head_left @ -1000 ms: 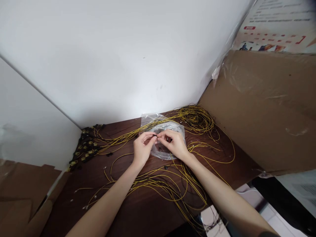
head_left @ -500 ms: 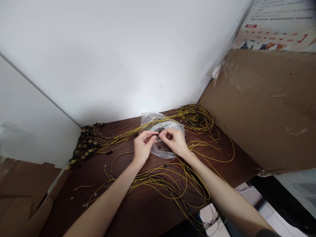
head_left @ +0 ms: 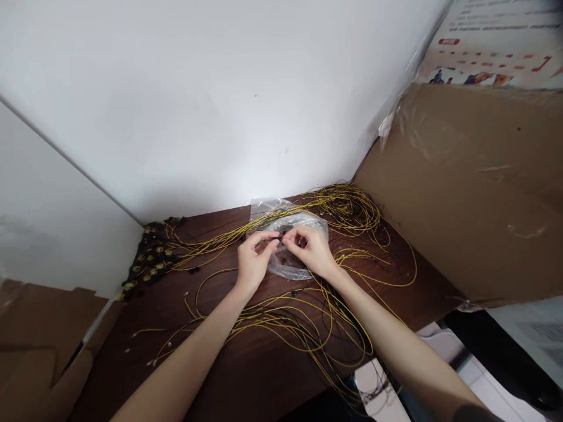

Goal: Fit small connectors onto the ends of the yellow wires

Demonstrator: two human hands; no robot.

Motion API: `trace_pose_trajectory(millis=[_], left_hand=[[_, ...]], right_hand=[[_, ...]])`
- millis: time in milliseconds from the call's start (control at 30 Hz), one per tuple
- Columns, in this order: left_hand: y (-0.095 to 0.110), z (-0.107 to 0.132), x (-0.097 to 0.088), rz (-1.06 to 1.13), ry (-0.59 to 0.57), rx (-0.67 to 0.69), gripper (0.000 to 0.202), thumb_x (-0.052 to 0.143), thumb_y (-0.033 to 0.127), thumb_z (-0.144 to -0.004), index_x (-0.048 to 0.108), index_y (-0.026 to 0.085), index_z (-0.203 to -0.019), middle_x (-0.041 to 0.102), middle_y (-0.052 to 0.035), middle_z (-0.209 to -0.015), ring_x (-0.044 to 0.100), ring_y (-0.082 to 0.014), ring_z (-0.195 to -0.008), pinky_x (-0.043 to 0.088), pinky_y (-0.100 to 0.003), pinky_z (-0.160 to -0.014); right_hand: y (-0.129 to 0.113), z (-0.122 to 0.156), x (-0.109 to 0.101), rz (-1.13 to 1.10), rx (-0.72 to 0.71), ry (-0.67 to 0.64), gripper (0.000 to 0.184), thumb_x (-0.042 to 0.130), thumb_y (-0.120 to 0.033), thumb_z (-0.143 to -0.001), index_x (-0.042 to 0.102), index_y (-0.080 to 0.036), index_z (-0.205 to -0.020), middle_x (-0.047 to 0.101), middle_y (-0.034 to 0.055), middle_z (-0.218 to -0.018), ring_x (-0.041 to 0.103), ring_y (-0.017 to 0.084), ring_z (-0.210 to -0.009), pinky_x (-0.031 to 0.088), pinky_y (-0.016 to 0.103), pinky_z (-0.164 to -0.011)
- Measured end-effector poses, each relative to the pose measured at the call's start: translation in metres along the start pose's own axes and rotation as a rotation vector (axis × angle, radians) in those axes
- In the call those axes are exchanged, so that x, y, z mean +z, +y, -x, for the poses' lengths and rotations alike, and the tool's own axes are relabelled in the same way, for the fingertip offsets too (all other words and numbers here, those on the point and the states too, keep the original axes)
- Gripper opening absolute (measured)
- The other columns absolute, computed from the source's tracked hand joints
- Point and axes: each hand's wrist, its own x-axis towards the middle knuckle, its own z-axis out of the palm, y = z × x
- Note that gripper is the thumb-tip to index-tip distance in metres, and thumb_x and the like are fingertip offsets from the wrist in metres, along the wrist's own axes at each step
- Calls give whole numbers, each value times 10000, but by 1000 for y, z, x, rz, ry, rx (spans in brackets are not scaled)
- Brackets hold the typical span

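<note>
My left hand (head_left: pixel 252 259) and my right hand (head_left: pixel 310 250) meet fingertip to fingertip over a clear plastic bag (head_left: pixel 285 266) on the dark wooden table (head_left: pixel 246 375). Both pinch a small black connector (head_left: pixel 278 239) between thumb and fingers. The connector is tiny and mostly covered by my fingers. Thin yellow wires (head_left: pixel 303 328) lie loose under and around my forearms. The bag holds small dark parts.
A tangle of yellow wire (head_left: pixel 349 208) sits at the back right. A cluster of black and yellow connectors (head_left: pixel 149 261) lies at the back left. Cardboard sheets (head_left: pixel 475 193) lean on the right, more cardboard (head_left: pixel 35 346) at lower left. A white wall stands behind.
Both hands stay pinched together over the bag, with only small finger shifts. The view has drifted slightly.
</note>
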Motion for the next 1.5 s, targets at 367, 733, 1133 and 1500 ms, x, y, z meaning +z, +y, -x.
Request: trace_pose_trajectory(millis=[367, 733, 1133, 1500], left_hand=[[-4, -1, 0, -33, 6, 21, 137, 653, 201, -693, 670, 152, -820, 633, -42, -801, 606, -146, -743, 525, -260, -677], [-3, 0, -1, -32, -10, -21, 156, 650, 198, -695, 672, 141, -839, 672, -59, -811, 632, -158, -723, 526, -274, -680], [-1, -1, 1, 3, 1, 22, 141, 618, 200, -724, 620, 140, -853, 648, -66, -894, 628, -164, -803, 548, -283, -683], [0, -1, -1, -160, -30, 44, 119, 556, 212, -774, 620, 154, -857, 637, -33, -774, 583, -124, -679, 451, -216, -608]], right_hand=[[1, 0, 2, -28, 76, 4, 110, 594, -232, -755, 640, -151, -698, 624, 9, -636, 502, 101, -532, 384, 220, -511], [6, 0, 3, -36, 64, -24, 112, 596, -233, -760, 632, -148, -698, 642, 16, -671, 547, 115, -597, 398, 227, -560], [3, 0, 3, -41, 32, 0, 118, 581, -237, -786, 607, -152, -708, 611, 8, -667, 520, 109, -596, 371, 222, -543], [-2, 0, 0, -43, -89, 15, 95, 553, -224, -835, 578, -167, -762, 555, 9, -712, 509, 128, -675, 383, 240, -613]])
